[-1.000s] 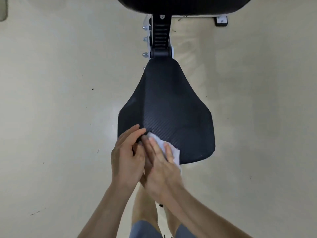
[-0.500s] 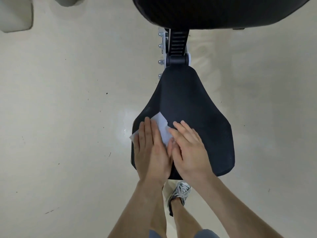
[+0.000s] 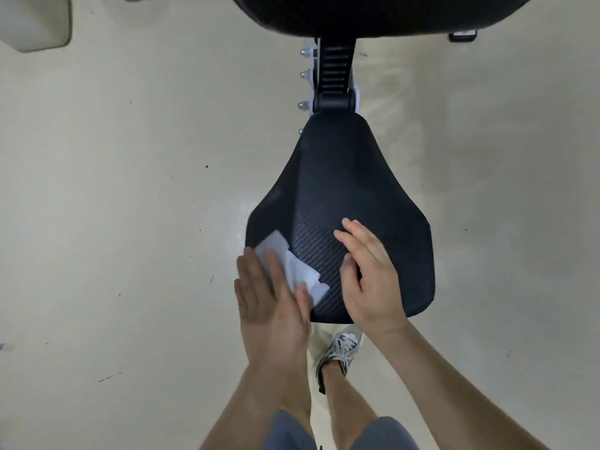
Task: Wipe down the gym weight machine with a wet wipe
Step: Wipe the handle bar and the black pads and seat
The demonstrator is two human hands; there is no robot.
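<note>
Over the pale floor (image 3: 130, 222) sits the big black seat (image 3: 350, 190). R hand (image 3: 370, 277) is flat over it, fingers loose, holding nothing. L hand (image 3: 269, 300), fingers straight, presses the white wipe (image 3: 292, 264) on the seat's front-left edge.

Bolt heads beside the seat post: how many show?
4 bolt heads in a column left of the post: top one under the upper pad, two below, lowest beside the seat's narrow end. More may be hidden.
</note>
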